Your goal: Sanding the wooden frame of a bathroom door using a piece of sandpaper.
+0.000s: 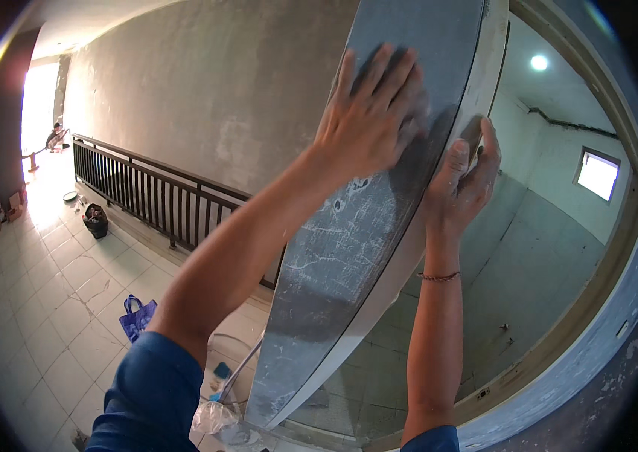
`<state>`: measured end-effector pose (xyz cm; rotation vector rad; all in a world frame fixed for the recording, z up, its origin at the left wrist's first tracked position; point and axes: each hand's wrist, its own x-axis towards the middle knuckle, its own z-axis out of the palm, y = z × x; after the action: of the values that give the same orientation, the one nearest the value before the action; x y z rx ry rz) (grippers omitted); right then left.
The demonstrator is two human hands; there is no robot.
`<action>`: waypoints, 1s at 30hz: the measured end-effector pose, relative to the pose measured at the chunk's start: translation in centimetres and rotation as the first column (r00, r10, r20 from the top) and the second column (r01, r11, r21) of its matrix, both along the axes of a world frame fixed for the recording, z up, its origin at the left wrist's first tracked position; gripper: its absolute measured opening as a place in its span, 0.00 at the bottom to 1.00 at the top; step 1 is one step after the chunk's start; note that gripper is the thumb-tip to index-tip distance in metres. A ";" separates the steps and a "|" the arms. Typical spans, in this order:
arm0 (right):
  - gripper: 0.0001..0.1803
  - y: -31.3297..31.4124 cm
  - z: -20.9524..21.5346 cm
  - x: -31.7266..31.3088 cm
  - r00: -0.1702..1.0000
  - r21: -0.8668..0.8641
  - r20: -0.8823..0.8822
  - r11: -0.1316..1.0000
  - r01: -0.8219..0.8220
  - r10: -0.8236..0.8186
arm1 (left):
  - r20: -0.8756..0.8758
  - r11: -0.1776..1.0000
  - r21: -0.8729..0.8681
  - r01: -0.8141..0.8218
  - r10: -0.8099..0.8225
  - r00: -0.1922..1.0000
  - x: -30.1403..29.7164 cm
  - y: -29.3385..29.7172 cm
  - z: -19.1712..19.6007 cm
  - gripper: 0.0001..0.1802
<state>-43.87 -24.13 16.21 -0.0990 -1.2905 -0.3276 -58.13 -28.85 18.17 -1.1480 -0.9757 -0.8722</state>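
1. Grey, scuffed, one narrow wall panel [341,248] stands upright mid-view, beside one pale edge strip [488,68].
2. Two hands: the left hand [371,120] lies flat against the panel, fingers spread; the right hand [463,181] bends at the strip, its grip unclear.
3. One bracelet [439,277], right wrist.
4. Leftward: one railing [164,168], one blue bag [137,320], one distant person [56,137].
5. Rightward: one window [598,169], one lamp [539,62].

Left of the dark railing [161,169] sit a blue bag [138,321] and a black container [96,223]; beyond its far end is a person [56,138].
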 end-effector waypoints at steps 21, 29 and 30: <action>0.31 0.6 0.2 0.0 0.991 0.125 -0.005 0.983 0.136 -0.136 | 0.018 0.996 0.085 0.015 -0.016 1.000 3.4 1.5 3.3 0.31; 0.29 0.9 0.2 0.1 0.987 -0.017 -0.050 0.988 0.151 -0.151 | 0.140 0.982 -0.151 0.111 -0.090 0.986 2.7 -1.3 -5.3 0.34; 0.29 0.9 0.1 0.1 0.992 -0.049 -0.051 0.993 0.112 -0.114 | 0.151 0.990 -0.131 0.054 -0.034 0.988 2.8 -1.3 -3.8 0.36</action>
<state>-43.73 -23.20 16.33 -0.2190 -1.2420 -0.3899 -55.30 -30.15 14.36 -1.2360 -1.1490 -0.9491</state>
